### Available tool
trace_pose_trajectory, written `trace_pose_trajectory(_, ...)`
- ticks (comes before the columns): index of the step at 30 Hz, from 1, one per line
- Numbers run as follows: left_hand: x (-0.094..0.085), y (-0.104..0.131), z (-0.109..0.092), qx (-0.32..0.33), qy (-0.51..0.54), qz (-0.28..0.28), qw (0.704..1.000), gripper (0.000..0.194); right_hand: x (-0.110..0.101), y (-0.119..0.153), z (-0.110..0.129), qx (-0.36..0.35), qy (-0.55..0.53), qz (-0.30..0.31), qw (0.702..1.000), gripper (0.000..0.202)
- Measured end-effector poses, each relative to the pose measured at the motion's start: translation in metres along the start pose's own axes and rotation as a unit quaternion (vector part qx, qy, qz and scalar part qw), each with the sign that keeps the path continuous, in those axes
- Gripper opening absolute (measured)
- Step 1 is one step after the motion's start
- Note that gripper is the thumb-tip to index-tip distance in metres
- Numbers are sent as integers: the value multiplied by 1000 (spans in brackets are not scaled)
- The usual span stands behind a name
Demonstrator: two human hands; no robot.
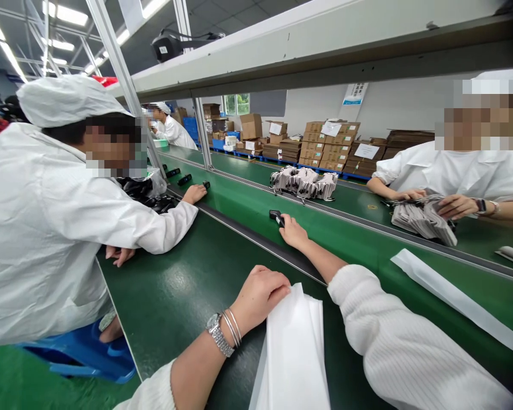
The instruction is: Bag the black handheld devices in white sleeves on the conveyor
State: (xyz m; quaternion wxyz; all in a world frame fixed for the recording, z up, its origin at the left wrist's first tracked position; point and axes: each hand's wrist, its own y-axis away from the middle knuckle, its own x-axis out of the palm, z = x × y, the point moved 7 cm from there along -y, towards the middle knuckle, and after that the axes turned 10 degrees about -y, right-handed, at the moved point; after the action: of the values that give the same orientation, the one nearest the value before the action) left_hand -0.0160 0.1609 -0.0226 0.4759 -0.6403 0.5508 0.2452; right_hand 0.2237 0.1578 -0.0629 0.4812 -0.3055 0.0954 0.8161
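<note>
"What's nearest?"

"The left hand [263, 291], bent over the upper end of the white sheets [297, 353]. Its fingers look to be pinching a corner. They lie on the counter [175, 307]."

"How should that hold be kept?"

"Lightly, I'd say; such thin sheets probably crease or slide apart under a hard grip."

"And the right hand [294, 232]?"

"Farther out, reaching over the dark edge strip [239, 230]. Its thumb and fingers are closed round one end of a small black device [276, 216], over the green belt [342, 239]. A firm grip on the body seems best, with the wrist raised enough to pass the strip."

"Any room to move?"

"Some stretch of belt lies between that device and the co-worker's hand [195, 193], which is at another black device [206, 185]. On the right, a long white strip [457, 302] lies slantwise on the belt, so the sleeve there wants care."

"Beyond the belt?"

"A metal rail [367, 233], then a grey bundle [305, 183]. Farther right, another person's hands [457, 206] are on a second bundle [423, 221]. The shelf beam [282, 51] runs above, limiting height."
</note>
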Motion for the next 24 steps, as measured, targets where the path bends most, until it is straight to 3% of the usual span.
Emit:
trace_pose_trajectory(3, -4, 0, 0, -16, 11, -11, 1000, 9, -4, 5, -10, 30, -80, 7, 996, 50)
trace_pose_trajectory(6, -10, -1, -1, -13, -1, -30, 999, 9, -15, 31, -7, 21, -188, 29, 982, 57)
trace_pose_trajectory(8, -14, 0, 0, -16, -3, -52, 998, 9, -24, 59, 5, -12, -322, 57, 945, 72)
trace_pose_trajectory(11, -17, 1, 3, -30, 2, -77, 997, 13, -38, 103, 22, -34, -490, 107, 864, 98)
trace_pose_trajectory(14, -17, 2, 3, -42, 16, -79, 996, 15, -42, 134, 29, -24, -516, 136, 845, 111)
trace_pose_trajectory(18, -20, 2, -3, -42, 50, -80, 995, 12, -37, 151, 34, -22, -523, 156, 838, 117)
trace_pose_trajectory(24, -26, 3, -13, -31, 102, -96, 990, 7, -28, 162, 46, -55, -505, 181, 842, 92)
